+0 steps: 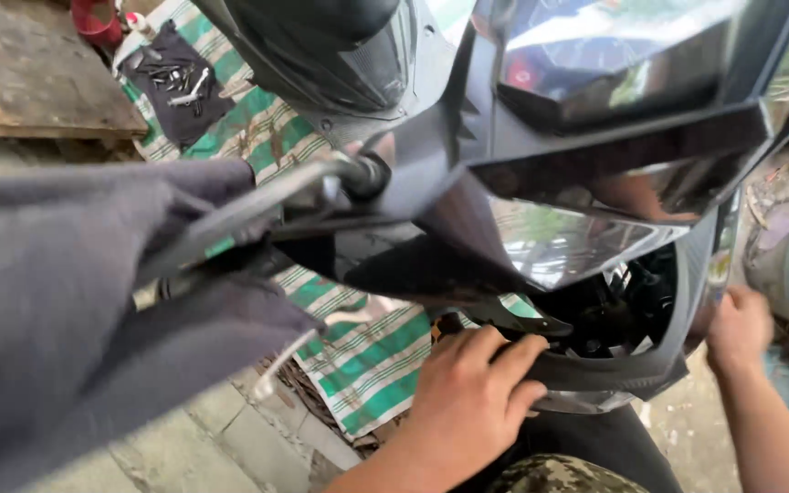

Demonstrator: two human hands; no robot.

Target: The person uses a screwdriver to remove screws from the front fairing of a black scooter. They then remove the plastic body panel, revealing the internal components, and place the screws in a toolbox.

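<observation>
Two bare hands gripped the lower edge of a scooter's black front panel (pixel 595 370).

The left hand (pixel 472 397) lay at about 6 o'clock in the view, fingers curled over the panel's lower rim beside the dark opening under the headlight lens (pixel 568 242). The right hand (pixel 739 330), at about 4 o'clock, was clenched against the panel's right edge; whether it truly grasped the edge could not be told. A grey cloth (pixel 57 301) covered the handlebar at 9 o'clock, with the brake lever (pixel 248 210) sticking out. A green striped mat (pixel 372 361) lay on the ground, and small metal parts rested on a black cloth (pixel 175 82) at 11 o'clock.
</observation>
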